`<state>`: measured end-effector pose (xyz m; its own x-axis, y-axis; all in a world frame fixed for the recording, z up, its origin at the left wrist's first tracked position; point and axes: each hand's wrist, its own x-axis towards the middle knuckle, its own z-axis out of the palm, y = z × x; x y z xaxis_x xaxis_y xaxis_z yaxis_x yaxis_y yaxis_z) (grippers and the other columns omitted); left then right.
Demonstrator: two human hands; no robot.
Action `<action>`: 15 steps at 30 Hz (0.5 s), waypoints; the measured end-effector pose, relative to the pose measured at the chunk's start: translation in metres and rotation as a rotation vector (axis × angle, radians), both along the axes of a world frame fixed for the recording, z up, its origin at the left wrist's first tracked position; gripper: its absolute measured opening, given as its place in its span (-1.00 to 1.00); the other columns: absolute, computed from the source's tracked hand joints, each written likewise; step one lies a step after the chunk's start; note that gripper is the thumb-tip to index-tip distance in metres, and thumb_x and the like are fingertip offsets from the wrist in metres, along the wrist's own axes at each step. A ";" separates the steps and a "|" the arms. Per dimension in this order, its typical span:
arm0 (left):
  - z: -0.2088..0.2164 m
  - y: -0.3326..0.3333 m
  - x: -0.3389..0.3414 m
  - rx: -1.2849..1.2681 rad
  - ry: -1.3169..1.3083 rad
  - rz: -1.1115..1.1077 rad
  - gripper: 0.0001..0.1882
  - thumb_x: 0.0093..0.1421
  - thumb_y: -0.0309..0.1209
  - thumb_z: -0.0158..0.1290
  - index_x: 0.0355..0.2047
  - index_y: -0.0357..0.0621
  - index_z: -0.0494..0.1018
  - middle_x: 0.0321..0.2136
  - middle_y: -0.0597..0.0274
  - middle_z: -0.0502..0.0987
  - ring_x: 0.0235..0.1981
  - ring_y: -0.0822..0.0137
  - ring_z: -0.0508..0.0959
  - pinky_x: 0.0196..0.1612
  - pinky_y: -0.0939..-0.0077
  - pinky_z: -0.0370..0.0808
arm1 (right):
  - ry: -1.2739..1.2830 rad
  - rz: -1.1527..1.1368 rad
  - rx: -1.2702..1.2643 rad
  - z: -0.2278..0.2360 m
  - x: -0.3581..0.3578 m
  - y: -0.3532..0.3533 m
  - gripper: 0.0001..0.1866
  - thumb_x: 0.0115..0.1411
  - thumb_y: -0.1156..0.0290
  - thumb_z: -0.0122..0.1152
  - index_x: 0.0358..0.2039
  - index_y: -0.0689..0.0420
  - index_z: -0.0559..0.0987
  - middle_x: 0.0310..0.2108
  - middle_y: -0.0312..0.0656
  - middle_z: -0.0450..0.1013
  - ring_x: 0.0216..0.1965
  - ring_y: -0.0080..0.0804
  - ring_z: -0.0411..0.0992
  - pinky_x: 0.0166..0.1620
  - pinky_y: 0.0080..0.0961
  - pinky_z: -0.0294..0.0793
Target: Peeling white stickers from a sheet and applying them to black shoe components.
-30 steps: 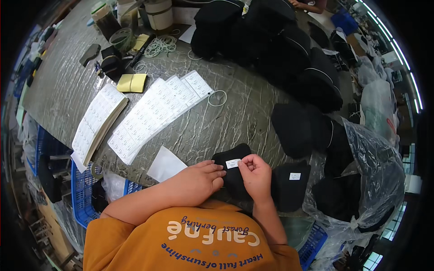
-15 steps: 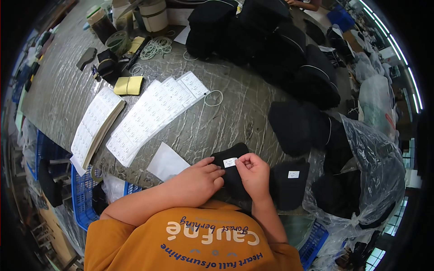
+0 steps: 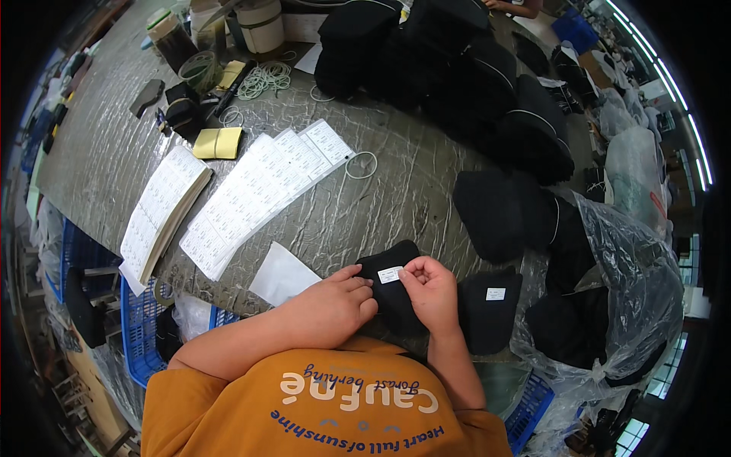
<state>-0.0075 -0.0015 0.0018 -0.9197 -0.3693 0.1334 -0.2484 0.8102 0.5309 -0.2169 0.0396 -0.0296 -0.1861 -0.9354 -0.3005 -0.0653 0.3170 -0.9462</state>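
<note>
A dark fabric piece (image 3: pixel 390 255) with a rounded top lies in front of me at the table's near edge. On its upper part sits a small white label (image 3: pixel 388 276). My right hand (image 3: pixel 432 295) pinches the label's right end between thumb and forefinger. My left hand (image 3: pixel 339 308) rests along the piece's left edge, fingers laid out and holding nothing. To the right is a similar dark piece (image 3: pixel 487 324) bearing its own white label (image 3: pixel 496 294). A pale blank sheet (image 3: pixel 283 276) lies left of my left hand.
Printed label sheets (image 3: pixel 259 198) fan across the table's left half, beside a thick label stack (image 3: pixel 164 209). Bundled dark pieces (image 3: pixel 449 68) are heaped at the back right. Clear plastic (image 3: pixel 632 282) drapes the right edge. Blue crates (image 3: pixel 145 335) stand below. Jars (image 3: pixel 171 38) are far left.
My right hand has shifted very slightly to the right, still pinching the label's end. My left hand stays almost in place.
</note>
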 end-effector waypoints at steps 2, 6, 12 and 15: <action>0.000 0.000 0.000 -0.002 -0.001 0.003 -0.86 0.07 -0.45 -0.01 -0.40 -0.28 0.40 -0.29 -0.05 0.54 -0.04 0.02 0.53 0.25 0.02 0.26 | 0.009 0.013 -0.003 0.000 0.001 -0.001 -0.94 0.18 0.61 0.18 -0.43 0.24 0.51 -0.59 -0.45 0.39 -0.57 -0.84 0.26 -0.52 -0.79 0.23; 0.001 -0.001 0.000 -0.002 -0.012 -0.006 -0.85 0.07 -0.44 0.00 -0.40 -0.29 0.41 -0.27 -0.06 0.53 -0.04 0.02 0.53 0.25 0.01 0.26 | 0.013 0.013 -0.009 0.002 0.002 -0.001 -0.94 0.18 0.60 0.19 -0.43 0.24 0.51 -0.59 -0.45 0.39 -0.57 -0.84 0.26 -0.52 -0.79 0.23; -0.002 0.000 -0.002 0.019 -0.017 0.006 -0.82 0.08 -0.42 -0.02 -0.38 -0.31 0.43 0.05 -0.18 0.41 -0.02 0.04 0.48 0.26 0.01 0.21 | 0.024 -0.006 -0.009 0.000 0.003 -0.001 -0.93 0.18 0.59 0.19 -0.45 0.25 0.52 -0.60 -0.45 0.39 -0.57 -0.84 0.26 -0.52 -0.79 0.24; -0.005 0.001 -0.003 -0.040 -0.110 -0.004 -0.79 0.10 -0.41 -0.05 -0.35 -0.32 0.45 0.16 -0.17 0.33 0.03 0.07 0.44 0.27 0.01 0.17 | 0.082 0.015 -0.007 -0.003 0.003 -0.001 -0.95 0.16 0.60 0.20 -0.36 0.26 0.51 -0.58 -0.40 0.42 -0.56 -0.80 0.31 -0.51 -0.76 0.30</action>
